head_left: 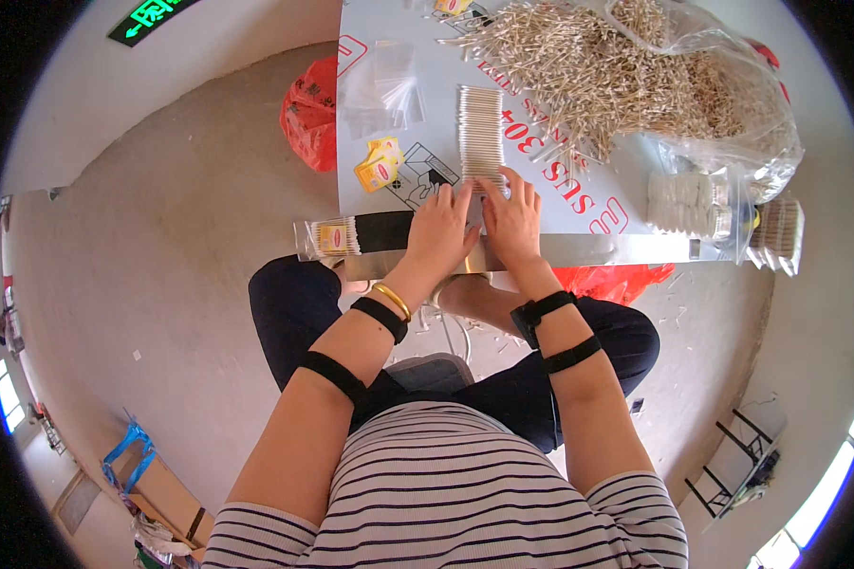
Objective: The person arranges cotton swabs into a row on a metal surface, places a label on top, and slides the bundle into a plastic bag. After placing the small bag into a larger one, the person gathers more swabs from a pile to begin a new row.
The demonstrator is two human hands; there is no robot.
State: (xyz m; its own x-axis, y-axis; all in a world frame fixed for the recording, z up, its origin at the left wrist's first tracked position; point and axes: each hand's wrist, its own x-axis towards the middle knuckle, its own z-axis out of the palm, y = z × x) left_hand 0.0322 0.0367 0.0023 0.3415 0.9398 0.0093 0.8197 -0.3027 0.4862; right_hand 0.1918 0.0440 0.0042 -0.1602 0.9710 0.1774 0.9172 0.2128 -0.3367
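A neat row of cotton swabs (pixel 481 121) lies side by side on the grey tabletop, running away from me. At its near end, my left hand (pixel 438 226) touches the swabs with its index fingertip, the thumb held apart below. My right hand (pixel 514 220) rests close beside it, fingers extended, its index fingertip at the same end of the row. Both hands look open; whether any swab lies under the fingertips is hidden. Left of my left hand, a clear packet of swabs with a yellow card (pixel 330 237) sits at the table's front edge, beside a black strip (pixel 384 231).
A large heap of loose swabs (pixel 588 71) spills from a clear plastic bag (pixel 773 142) at the far right. Filled swab packs (pixel 690 204) stand below it. Yellow cards (pixel 380 165) and flat clear bags (pixel 386 92) lie at left. A red bag (pixel 310 116) is beyond the table's left edge.
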